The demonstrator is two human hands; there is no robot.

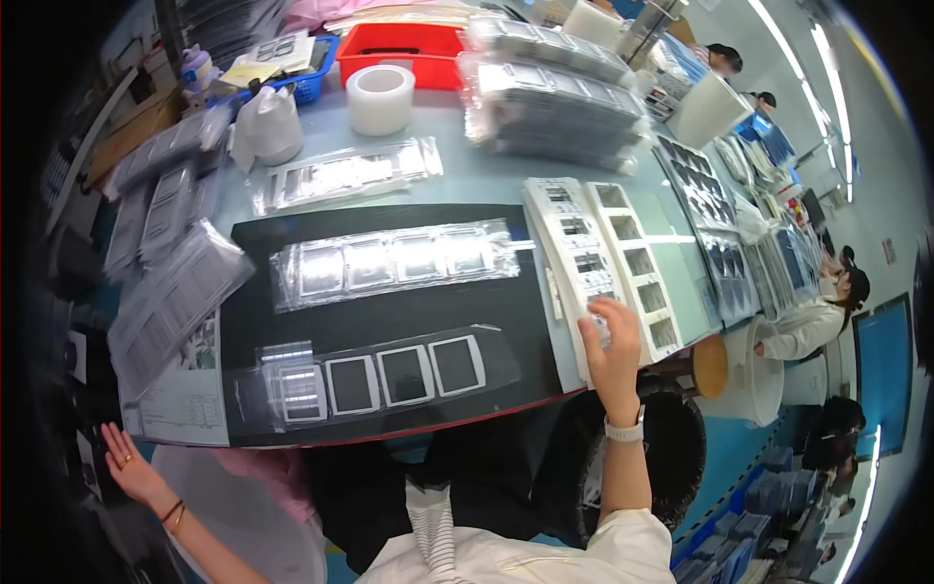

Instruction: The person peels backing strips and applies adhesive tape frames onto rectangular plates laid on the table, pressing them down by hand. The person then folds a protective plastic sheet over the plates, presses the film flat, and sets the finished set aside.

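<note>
At the table's left front corner, my left hand (134,469) hangs past the edge with its fingers stretched out, holding nothing. My right hand (615,352) is bent over the near end of a pale strip with dark printed patches (574,229). Its thumb and fingers curl together there; what is between them is too small to make out. Beside that strip lies a white strip with square windows (637,265). On the black mat (389,216), a clear plastic sleeve with white square frames (404,377) lies near the front, and a shiny stack of similar sleeves (394,261) lies behind it.
More sleeves (180,297) pile up at the left, with another bundle (345,177) behind the mat. Farther back are a tape roll (380,100), a red bin (399,49) and tall sleeve stacks (559,107). Below the right edge stands a black-lined bin (671,457). Other people work at right.
</note>
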